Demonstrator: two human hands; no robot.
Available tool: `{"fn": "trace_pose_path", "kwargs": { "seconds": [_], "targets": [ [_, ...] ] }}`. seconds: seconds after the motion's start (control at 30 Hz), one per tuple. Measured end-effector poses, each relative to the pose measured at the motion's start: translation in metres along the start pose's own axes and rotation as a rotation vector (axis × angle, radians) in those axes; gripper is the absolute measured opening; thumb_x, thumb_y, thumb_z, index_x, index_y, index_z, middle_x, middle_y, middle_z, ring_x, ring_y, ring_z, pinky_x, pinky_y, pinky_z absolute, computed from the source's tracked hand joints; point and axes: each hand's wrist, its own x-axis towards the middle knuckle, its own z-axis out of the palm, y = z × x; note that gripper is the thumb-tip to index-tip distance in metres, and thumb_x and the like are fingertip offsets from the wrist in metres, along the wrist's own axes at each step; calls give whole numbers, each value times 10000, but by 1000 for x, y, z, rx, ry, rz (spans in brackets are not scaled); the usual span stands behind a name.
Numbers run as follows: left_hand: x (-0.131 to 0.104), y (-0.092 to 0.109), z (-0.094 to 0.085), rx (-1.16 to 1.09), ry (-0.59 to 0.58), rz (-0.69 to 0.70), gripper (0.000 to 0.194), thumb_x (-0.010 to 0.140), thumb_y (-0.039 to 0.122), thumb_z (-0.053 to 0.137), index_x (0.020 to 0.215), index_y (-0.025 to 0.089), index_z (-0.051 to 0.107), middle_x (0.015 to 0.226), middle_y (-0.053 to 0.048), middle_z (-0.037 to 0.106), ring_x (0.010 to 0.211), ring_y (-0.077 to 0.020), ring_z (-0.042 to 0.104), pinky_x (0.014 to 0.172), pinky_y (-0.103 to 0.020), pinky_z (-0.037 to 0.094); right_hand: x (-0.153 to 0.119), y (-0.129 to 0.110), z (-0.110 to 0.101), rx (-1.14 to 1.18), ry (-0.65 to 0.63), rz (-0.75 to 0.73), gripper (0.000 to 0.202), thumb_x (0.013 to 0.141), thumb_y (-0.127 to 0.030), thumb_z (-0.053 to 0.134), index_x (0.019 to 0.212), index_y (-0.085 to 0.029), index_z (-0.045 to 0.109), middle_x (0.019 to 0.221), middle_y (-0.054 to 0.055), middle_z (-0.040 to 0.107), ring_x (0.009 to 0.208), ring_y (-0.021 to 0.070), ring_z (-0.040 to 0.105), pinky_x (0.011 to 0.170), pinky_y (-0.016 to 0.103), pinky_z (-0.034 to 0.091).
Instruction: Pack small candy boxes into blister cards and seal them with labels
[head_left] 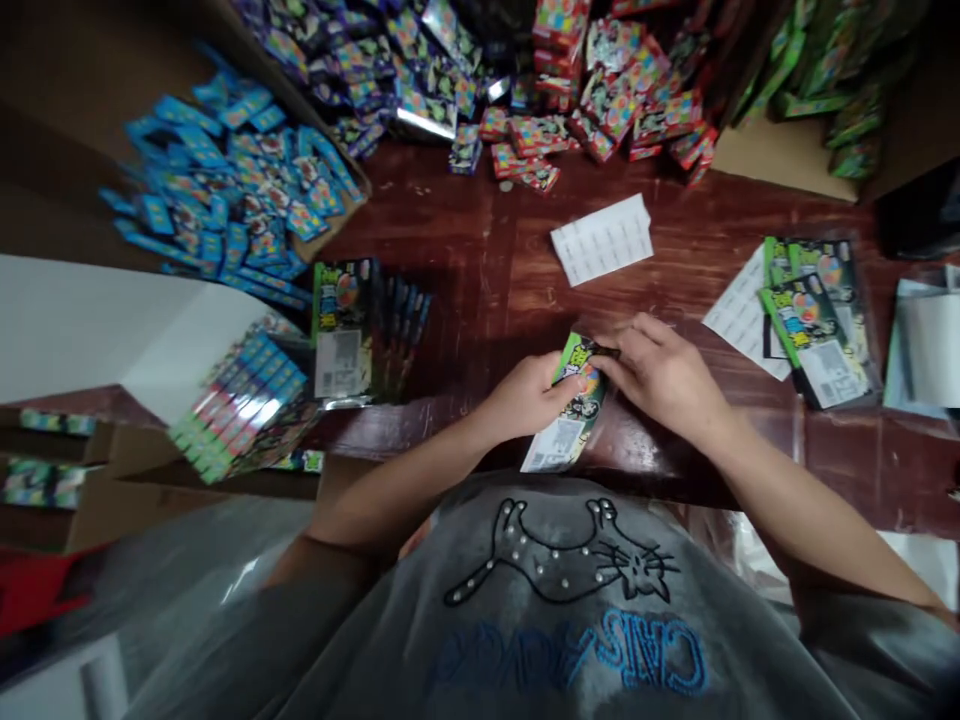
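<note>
The two hands are working close together: the left hand (529,397) is clamping the side of a green-and-black packet (559,445), its thumb lying over the front, while the right hand (664,375) is pinching at the upper right corner, where clear film is showing. Whether the right fingertips are gripping film, card or both, I cannot tell. The packet is sitting between the hands, tilted, its printed top reaching up between the fingers and its pale lower end pointing toward the shirt, just over the table's near edge.

The step in hand seems to be handling the packet's upper end; this is calling, I judge, for a steady left hold and a light right pinch, so that the film is not creasing or tearing.

Around them the dark red table (480,250) is stretching. Along its far edge, purple packs (360,60) and red packs (615,80) are spilling forward; blue packs (240,190) are filling the far left corner, and green packs (855,110) are standing in a carton at the far right. Toward the left edge, a striped bundle (240,400) is leaning beside a wrapped packet (345,330). Toward the right edge, wrapped packets (825,360) are overlapping a printed sheet (742,315). A smaller label sheet (604,240) is lying beyond the hands, and a tiny round disc (505,186) is resting near the red packs.
</note>
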Motion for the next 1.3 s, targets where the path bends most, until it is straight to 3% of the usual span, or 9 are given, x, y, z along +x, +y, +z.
{"fn": "trace_pose_path", "kwargs": {
  "seconds": [0.13,0.27,0.37,0.5,0.73,0.83,0.97,1.1,1.3],
  "targets": [
    [-13,-13,-7,-66,-91,7,233,954,380,666,977,154,717,905,-41,759,802,-165,668,722,-287,524,12,-8,-21,133,-317,44,219,1028,-441,695,951,-240,742,903,38,799,764,203,728,808,375,607],
    [-33,-28,-16,-264,-274,-50,450,731,390,921,1080,168,745,1022,-62,818,892,-218,753,812,-353,617,24,-13,-45,360,-606,-78,285,1042,-492,627,932,-281,784,1257,43,823,1087,240,795,1000,444,609],
    [-39,-35,-19,-389,-79,-124,431,767,430,908,1072,155,778,1010,-69,839,879,-223,783,833,-363,641,22,-19,-31,372,-400,83,351,1049,-577,591,1029,-296,800,1316,86,791,1226,279,761,1088,525,585],
    [-35,-44,-12,-500,319,-120,457,823,483,877,1133,155,803,1118,-79,851,958,-230,804,904,-359,648,8,-30,30,463,-10,415,536,1002,-719,597,1272,-261,669,1208,114,797,1123,271,769,1019,483,618],
    [-43,-61,-2,-181,330,-180,461,948,504,778,1232,141,764,1128,-144,845,1010,-301,822,884,-390,655,-7,-39,114,124,-32,600,494,1017,-741,430,1085,-266,547,1003,184,802,862,371,792,687,443,564],
    [-61,-49,-52,144,415,-54,707,929,528,831,1505,183,609,1380,-169,778,1250,-332,771,1080,-458,618,2,-32,116,58,-98,574,421,1044,-677,392,1048,-283,541,867,162,784,684,355,747,578,406,479],
    [-58,-28,-182,650,697,-62,553,1031,367,729,1528,167,594,1523,-179,686,1400,-350,669,1247,-513,485,47,-27,99,-116,-246,528,505,1010,-726,513,1089,-242,638,680,118,716,576,340,683,554,395,449],
    [-7,-37,-300,940,739,-270,700,1024,377,738,1570,15,491,1582,-252,586,1521,-423,499,1307,-606,342,157,-25,94,-286,-161,119,644,1054,-698,489,1376,-162,642,1169,238,788,1095,399,743,888,516,600],
    [56,-79,-353,1061,561,-431,1121,884,604,822,1678,1,309,1700,-317,403,1550,-483,390,1290,-659,286,361,5,139,-352,-109,-76,854,918,-260,763,1660,-40,400,1702,298,446,1518,468,457,1216,659,435]
  ]
}}
